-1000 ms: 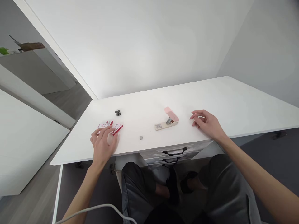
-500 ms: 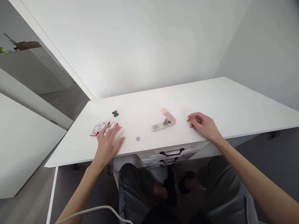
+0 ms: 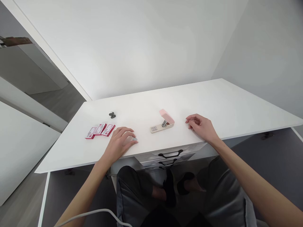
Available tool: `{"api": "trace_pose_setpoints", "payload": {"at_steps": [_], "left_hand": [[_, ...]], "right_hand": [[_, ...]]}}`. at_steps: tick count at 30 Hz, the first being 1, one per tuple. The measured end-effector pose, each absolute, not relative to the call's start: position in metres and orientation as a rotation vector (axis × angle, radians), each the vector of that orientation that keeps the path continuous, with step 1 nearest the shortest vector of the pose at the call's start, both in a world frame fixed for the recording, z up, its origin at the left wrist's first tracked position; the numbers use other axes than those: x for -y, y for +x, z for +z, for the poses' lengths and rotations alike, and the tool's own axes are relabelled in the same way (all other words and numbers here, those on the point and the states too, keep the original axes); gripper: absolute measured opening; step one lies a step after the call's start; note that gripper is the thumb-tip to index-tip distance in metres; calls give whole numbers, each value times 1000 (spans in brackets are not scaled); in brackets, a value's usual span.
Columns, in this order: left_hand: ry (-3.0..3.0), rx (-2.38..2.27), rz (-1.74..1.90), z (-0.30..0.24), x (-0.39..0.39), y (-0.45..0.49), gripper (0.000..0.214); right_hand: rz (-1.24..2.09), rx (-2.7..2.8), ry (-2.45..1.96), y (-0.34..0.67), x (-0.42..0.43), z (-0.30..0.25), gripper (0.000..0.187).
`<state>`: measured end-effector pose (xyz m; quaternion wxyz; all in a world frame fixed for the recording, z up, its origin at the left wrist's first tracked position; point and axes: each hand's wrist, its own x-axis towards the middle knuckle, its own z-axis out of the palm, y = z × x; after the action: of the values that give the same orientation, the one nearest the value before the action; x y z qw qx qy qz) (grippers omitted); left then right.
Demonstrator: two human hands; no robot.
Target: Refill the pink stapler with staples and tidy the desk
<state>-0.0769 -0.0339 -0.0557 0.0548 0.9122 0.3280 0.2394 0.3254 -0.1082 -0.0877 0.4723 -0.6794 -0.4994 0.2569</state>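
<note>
Evidently, thumb and fingers of the left hand (image 3: 119, 142) bracket a grey strip (image 3: 134, 139) left of the stapler (image 3: 163, 126); whether pinching it, one cannot tell. Right of the stapler, the right hand (image 3: 201, 126) curls loosely. A lopsided squeeze could flip the strip. Behind the stapler, white table (image 3: 213, 101) meets pale wall (image 3: 142, 56).

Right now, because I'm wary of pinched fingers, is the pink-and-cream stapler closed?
No, the stapler stands open, its pink top tilted up from the cream base on the white table.
</note>
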Motion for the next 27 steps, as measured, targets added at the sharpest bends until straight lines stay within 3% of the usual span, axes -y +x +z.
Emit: {"api": "trace_pose_setpoints", "payload": {"at_steps": [27], "left_hand": [[1833,-1220,860,-44,45,-38,36]], "right_hand": [[618,1231,-1636,328,108,-90,18]]}}
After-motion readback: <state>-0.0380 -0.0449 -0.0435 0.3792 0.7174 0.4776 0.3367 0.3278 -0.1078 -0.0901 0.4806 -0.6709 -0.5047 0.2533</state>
